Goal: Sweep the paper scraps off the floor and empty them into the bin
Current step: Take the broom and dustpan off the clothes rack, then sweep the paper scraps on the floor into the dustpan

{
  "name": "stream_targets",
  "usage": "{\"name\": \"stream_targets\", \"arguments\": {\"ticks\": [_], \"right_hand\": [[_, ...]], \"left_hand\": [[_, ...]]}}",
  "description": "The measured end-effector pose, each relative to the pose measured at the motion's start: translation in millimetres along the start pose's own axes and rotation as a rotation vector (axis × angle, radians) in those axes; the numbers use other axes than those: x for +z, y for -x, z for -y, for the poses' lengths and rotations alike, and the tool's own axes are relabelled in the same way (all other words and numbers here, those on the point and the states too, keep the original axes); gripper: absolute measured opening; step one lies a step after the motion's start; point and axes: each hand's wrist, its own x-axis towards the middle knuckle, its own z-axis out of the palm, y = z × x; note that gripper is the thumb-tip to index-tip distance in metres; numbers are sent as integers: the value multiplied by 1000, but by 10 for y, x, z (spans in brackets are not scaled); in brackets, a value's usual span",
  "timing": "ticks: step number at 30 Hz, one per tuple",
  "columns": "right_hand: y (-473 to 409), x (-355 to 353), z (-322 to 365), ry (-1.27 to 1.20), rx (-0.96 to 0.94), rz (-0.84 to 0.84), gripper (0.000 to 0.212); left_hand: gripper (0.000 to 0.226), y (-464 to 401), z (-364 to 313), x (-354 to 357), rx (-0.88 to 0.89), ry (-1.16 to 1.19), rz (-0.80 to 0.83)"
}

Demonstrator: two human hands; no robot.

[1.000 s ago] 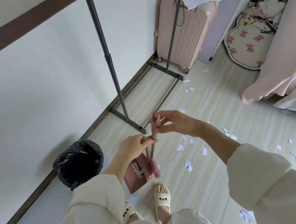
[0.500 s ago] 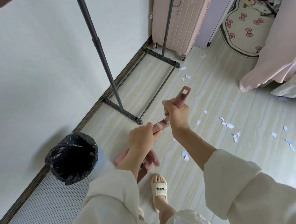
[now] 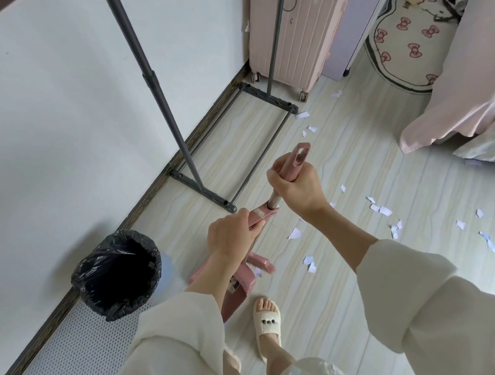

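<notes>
**Both hands on sweeping kit, scraps still on floor**

Right hand (image 3: 297, 191) grips the pink broom handle (image 3: 295, 164) near its top end, fingers (image 3: 279, 181) curled tight round it; the handle's slotted tip sticks out above the fist toward 1 o'clock. Left hand (image 3: 230, 235) sits just below at 7 o'clock of the right, fingers wrapped round the pink dustpan handle (image 3: 261, 213), where the two handles meet. The broom head (image 3: 260, 262) and the dustpan (image 3: 239, 292) are down on the floor (image 3: 330, 316) under the left forearm, partly hidden by it.

Paper scraps (image 3: 380, 208) are scattered over the floor from 12 to 4 o'clock of the hands, well apart from the fingers; nearest ones (image 3: 295, 232) lie just at 5 o'clock of the right wrist. More scraps lie near the clothes rack base (image 3: 267, 99).

Bin (image 3: 118, 274), lined with a black bag, stands by the wall at 9 o'clock of the dustpan, near but not touching it.

A slippered foot (image 3: 266, 316) stands just at 5 o'clock of the dustpan. Pink suitcase (image 3: 299, 23) stands against the wall at 12 o'clock.
</notes>
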Motion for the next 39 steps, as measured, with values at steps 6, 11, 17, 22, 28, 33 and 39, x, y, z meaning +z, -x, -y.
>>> {"name": "stream_targets", "arguments": {"ticks": [6,11,17,22,28,33,39], "right_hand": [[-97,16,0,-295,167,-105,36],[-213,-251,-45,-392,172,-15,34],[-419,-348,-49,-394,140,-24,38],[-215,-199,-271,11,315,-5,44],[-85,-577,-278,93,543,457,7],[21,-726,-433,-460,848,507,24],[2,-569,-484,-553,1045,528,39]], "left_hand": [[45,-128,-151,18,-25,-13,8],[48,-58,-38,39,-26,-2,-15],[48,-50,116,-26,3,-43,7],[56,-2,60,-33,-54,44,60],[69,69,280,-138,-153,146,128],[57,160,422,-166,-119,-8,219],[37,350,529,-181,-99,-230,165]]}}
